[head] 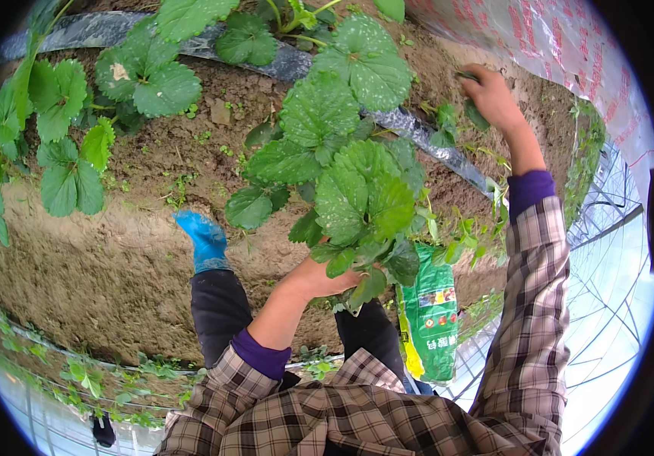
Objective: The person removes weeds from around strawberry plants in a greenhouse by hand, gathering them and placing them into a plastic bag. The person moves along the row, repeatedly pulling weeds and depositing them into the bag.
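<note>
Strawberry plants (341,188) with broad toothed leaves stand in the soil before me, some leaves speckled white. My left hand (332,277) is at the base of the middle clump, partly under leaves; it holds leaf stems and leaves, one of them hanging below the fingers. Reaching out to the upper right, my right hand (489,94) has its fingers closed on a green leaf (475,115), which shows beside the palm and at the fingertips. Smaller plants (445,125) grow just below that hand. A black drip tape (418,139) runs across the bed behind the clump.
A green fertilizer bag (429,319) bearing print hangs by my right leg. Plastic film (555,45) with red writing lies at the upper right. My foot in a blue cover (204,239) is on the bed's sloping side. More plant rows (84,376) run at the lower left.
</note>
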The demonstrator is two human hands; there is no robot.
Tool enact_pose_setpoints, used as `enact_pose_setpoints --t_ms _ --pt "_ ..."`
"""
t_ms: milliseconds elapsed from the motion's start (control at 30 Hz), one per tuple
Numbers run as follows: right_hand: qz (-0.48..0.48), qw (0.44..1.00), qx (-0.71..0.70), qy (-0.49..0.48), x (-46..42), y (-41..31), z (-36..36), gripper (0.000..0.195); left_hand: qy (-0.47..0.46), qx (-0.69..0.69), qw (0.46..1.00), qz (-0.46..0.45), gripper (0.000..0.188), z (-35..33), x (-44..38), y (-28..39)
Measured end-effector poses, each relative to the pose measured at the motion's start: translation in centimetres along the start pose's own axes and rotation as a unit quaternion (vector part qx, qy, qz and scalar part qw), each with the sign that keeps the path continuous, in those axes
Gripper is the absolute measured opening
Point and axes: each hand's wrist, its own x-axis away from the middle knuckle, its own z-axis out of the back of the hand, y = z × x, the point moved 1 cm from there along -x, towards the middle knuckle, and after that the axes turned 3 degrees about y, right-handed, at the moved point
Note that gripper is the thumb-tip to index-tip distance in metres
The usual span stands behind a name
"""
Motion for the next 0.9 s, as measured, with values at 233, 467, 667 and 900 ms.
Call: enact_pose_setpoints --t_ms 233,467,667,900 --pt "0.014 0.960 0.245 -0.137 -0.6 -5.6 -3.5 0.038 0.018 -0.008 0.999 -0.032 0.023 0.0 -0.3 0.6" --pt "0.099 0.931 0.341 -0.088 1.1 -6.6 -5.7 0.015 0.009 0.043 0.999 0.014 0.027 0.5 0.0 0.1" --pt "0.260 0.894 0.365 -0.013 1.3 -4.3 -7.1 0.013 -0.033 0.038 0.998 0.046 0.035 0.5 -0.5 0.7" --pt "-0.239 0.933 -0.186 0.195 2.1 2.3 -4.9 0.035 -0.010 -0.002 1.000 -0.011 0.036 -0.5 -0.2 -0.3"
